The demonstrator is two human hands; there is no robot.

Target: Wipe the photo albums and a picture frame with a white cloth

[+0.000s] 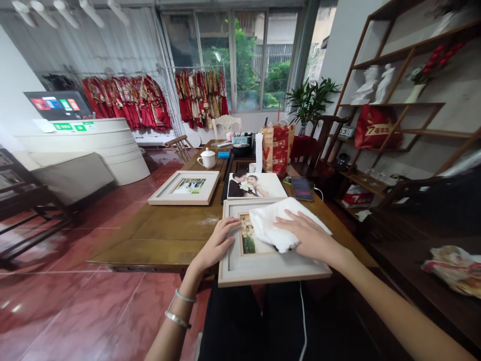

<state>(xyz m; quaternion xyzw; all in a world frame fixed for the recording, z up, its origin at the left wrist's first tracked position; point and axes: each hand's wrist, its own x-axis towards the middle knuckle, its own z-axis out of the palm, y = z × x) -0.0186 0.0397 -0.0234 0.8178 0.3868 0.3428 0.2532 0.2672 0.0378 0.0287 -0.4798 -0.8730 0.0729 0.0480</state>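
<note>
A picture frame (233,271) with a pale wood border and wide light mat lies at the near edge of the table, jutting out over my lap. My left hand (218,244) rests on its left side, fingers stretched out toward the small photo (248,235) in the middle. Under my right hand (300,231) a white cloth (268,220) is pressed flat against the frame's surface, covering the photo's right part. The fingers of that hand are spread over the cloth. Just beyond lies a wedding photo print (255,186), close to the frame's far edge.
Another framed photo (188,186) lies on the wooden table (158,230) at left. Behind it stand a white lidded cup (207,158) and a red paper bag (278,148). A phone (302,189) with a cable is at right. Shelves (398,105) rise on the right.
</note>
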